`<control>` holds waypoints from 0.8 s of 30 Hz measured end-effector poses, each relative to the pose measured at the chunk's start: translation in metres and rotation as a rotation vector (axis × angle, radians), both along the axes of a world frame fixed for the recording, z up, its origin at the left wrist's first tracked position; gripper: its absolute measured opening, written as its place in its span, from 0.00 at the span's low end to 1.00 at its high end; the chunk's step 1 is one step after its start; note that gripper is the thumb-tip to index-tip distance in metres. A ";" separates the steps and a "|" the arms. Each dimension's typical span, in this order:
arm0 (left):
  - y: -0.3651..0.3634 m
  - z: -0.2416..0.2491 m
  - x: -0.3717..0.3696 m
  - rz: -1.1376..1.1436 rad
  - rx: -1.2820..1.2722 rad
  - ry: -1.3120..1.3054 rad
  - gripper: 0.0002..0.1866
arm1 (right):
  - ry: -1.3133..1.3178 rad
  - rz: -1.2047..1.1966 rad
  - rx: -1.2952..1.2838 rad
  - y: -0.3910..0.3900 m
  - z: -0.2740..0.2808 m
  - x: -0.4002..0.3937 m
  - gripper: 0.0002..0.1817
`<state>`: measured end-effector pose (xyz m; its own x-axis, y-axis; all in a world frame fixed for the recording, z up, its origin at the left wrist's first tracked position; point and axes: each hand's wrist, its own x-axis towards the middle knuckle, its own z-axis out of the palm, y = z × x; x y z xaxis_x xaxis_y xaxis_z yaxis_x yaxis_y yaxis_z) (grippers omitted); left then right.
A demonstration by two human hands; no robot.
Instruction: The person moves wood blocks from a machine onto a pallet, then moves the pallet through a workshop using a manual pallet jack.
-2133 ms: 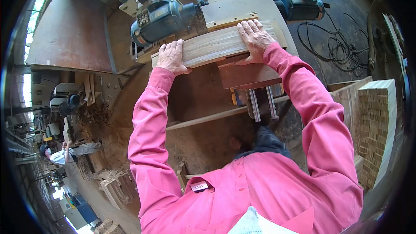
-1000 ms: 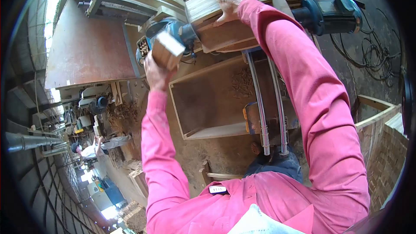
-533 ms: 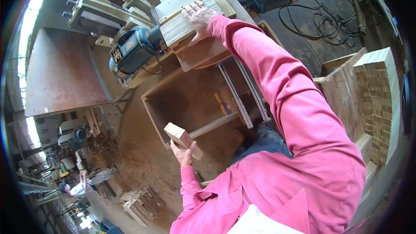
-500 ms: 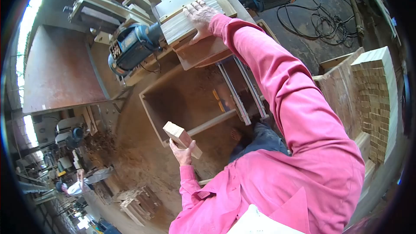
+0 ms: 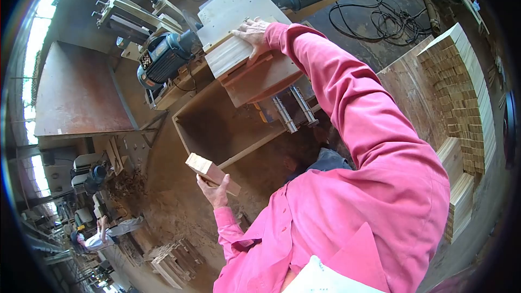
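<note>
The white metal table slid nearer me, so the pale wood strips under my spread right hand seem easier to reach. My left hand grips a short tan wooden block.

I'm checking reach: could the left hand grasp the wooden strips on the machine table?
Probably not: the left hand grips a wooden block, and the right hand rests on the wooden strips.
</note>
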<state>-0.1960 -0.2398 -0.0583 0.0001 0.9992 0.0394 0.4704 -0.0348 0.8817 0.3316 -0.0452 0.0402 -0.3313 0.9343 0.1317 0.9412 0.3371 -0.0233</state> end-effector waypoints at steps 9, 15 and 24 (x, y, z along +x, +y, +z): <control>0.010 0.058 0.076 -0.108 0.079 0.084 0.57 | 0.491 -0.309 0.505 -0.124 0.004 0.051 0.56; 0.025 0.088 0.140 -0.184 0.204 0.388 0.58 | 0.501 -1.365 0.747 -0.313 -0.125 0.201 0.40; 0.071 0.151 0.270 -0.443 0.297 0.823 0.55 | 0.208 -2.278 -0.054 -0.535 -0.248 0.278 0.70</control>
<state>0.0740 -0.1687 0.0932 0.5127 0.8517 0.1084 0.8254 -0.5237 0.2109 0.6100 -0.5798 -0.2076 0.9292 -0.3692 -0.0177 -0.3689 -0.9232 -0.1073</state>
